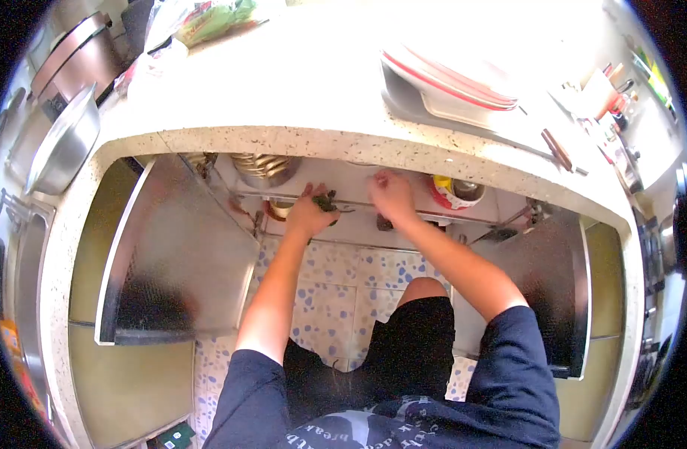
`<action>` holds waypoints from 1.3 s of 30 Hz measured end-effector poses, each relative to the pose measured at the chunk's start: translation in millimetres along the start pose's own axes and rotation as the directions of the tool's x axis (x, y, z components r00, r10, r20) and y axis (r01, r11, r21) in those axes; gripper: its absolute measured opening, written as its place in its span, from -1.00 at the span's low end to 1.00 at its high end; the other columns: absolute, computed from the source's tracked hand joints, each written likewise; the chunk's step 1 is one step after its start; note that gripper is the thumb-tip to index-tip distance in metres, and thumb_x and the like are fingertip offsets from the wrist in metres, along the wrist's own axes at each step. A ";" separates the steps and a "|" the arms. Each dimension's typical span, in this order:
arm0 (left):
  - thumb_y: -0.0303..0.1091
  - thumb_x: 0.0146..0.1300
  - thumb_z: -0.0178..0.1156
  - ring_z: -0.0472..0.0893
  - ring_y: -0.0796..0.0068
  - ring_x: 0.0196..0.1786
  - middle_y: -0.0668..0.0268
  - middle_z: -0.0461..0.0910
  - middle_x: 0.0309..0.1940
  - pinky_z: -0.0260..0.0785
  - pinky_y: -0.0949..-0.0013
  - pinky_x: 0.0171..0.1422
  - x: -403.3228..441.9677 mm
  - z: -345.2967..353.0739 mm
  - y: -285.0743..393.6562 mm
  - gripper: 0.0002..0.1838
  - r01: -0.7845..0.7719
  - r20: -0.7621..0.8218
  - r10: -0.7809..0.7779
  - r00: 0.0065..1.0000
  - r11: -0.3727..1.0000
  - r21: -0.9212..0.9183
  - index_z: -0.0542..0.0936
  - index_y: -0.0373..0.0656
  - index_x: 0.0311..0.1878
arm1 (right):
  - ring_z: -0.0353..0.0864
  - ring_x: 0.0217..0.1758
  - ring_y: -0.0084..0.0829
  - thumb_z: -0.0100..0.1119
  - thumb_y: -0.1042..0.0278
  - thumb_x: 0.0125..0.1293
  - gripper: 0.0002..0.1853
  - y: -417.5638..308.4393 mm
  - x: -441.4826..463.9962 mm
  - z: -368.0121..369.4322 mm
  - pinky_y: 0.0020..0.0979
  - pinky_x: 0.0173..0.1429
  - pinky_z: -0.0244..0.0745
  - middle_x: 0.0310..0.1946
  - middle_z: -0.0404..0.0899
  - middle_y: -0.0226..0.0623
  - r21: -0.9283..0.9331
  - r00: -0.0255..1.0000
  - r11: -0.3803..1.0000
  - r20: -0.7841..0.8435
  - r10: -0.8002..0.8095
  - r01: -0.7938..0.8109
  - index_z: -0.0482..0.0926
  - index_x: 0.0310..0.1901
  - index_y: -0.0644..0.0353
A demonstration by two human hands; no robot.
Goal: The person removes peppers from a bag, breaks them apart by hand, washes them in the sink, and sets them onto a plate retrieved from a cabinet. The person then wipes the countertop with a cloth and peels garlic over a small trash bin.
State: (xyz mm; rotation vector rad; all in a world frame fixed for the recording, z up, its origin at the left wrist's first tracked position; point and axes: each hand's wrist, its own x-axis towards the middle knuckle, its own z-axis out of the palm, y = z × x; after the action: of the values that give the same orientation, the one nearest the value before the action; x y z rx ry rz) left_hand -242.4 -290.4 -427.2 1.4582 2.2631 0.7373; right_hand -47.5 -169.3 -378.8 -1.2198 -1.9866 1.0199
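My left hand (311, 215) reaches into the open cabinet under the counter, its fingers closed around a small dark green object (327, 201) whose kind I cannot make out. Beside that hand is a small pale round container (281, 209). Behind it stands a metal pot or stack with gold-coloured curved bands (262, 166). My right hand (390, 196) is inside the cabinet too, its fingers curled together; what they hold, if anything, is hidden. To its right sits a red and white bowl (456, 196) with yellow and metal items in it.
Two cabinet doors, left (182, 254) and right (534, 284), stand open beside my arms. The speckled counter edge (283, 140) overhangs the hands. On top are red-rimmed plates (456, 78), a brown-handled knife (557, 150), a metal basin (66, 142) and a rice cooker (81, 56).
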 end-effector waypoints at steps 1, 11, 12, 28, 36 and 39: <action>0.08 0.00 0.39 0.23 0.25 0.62 0.21 0.31 0.56 0.30 0.19 0.55 -3.1 -2.0 1.3 -0.15 -0.007 0.002 0.007 1.000 1.000 -0.021 0.51 0.04 0.43 | 0.58 -0.61 -0.46 0.19 0.17 0.40 -0.73 10.0 15.0 11.0 -0.43 -0.51 0.47 -0.53 0.62 -0.30 0.055 0.996 0.995 -0.007 0.088 -0.087 0.61 -0.15 0.25; 0.07 0.00 0.38 0.20 0.25 0.63 0.31 0.39 0.51 0.30 0.18 0.56 2.3 13.7 -15.7 -0.19 -0.098 -0.051 0.096 0.994 0.995 -0.023 0.55 -0.01 0.38 | 0.57 -0.60 -0.41 0.13 -0.02 0.50 -0.65 85.2 133.8 27.8 -0.37 -0.53 0.52 -0.47 0.60 -0.29 0.476 0.916 0.789 0.102 0.389 -0.388 0.56 -0.08 0.15; 0.07 0.03 0.37 0.20 0.16 0.62 0.30 0.37 0.53 0.25 0.15 0.59 2.3 12.7 -15.1 -0.19 -0.110 -0.036 0.109 0.993 0.994 -0.015 0.53 0.03 0.40 | 0.58 -0.59 -0.40 0.12 -0.01 0.51 -0.65 84.3 132.7 25.7 -0.37 -0.53 0.53 -0.46 0.60 -0.28 0.505 0.916 0.773 0.101 0.388 -0.383 0.56 -0.07 0.15; 0.10 -0.01 0.41 0.35 0.19 0.55 0.26 0.32 0.55 0.37 0.18 0.47 -6.4 -1.1 5.3 -0.20 -0.010 -0.053 0.011 0.999 1.000 0.014 0.57 0.10 0.37 | 0.66 -0.44 -0.34 0.05 0.01 0.55 -0.59 18.6 88.2 -22.7 -0.34 -0.46 0.67 -0.17 0.62 -0.16 0.666 0.967 0.701 0.168 0.194 -0.256 0.45 0.15 0.20; 0.06 0.01 0.48 0.64 0.02 0.19 0.06 0.64 0.20 0.48 0.14 0.31 -25.9 -9.8 9.4 -0.16 0.052 -0.122 -0.076 0.990 0.980 -0.193 0.53 -0.08 0.38 | 0.76 -0.39 -0.21 0.15 0.31 0.47 -0.59 8.0 -35.4 -23.8 -0.24 -0.45 0.72 -0.02 0.64 0.07 0.728 0.937 0.628 0.056 0.344 -0.274 0.42 0.20 0.43; -0.08 0.00 0.54 0.68 0.22 0.05 0.13 0.71 0.02 0.51 0.26 0.19 -63.4 -21.2 -0.9 -0.20 0.050 -0.177 -0.141 0.974 0.897 -0.440 0.53 -0.21 0.32 | 0.67 -0.56 -0.29 0.00 0.38 0.50 -0.67 14.6 -73.7 -32.5 -0.32 -0.44 0.69 -0.26 0.67 -0.05 0.612 0.938 0.736 0.026 0.346 -0.289 0.50 0.08 0.52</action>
State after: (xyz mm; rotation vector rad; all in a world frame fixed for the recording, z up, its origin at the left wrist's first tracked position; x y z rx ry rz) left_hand -228.7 -353.5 -410.0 1.0915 2.1058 1.3136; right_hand 14.8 -222.3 -380.2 -1.2119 -1.2218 1.5901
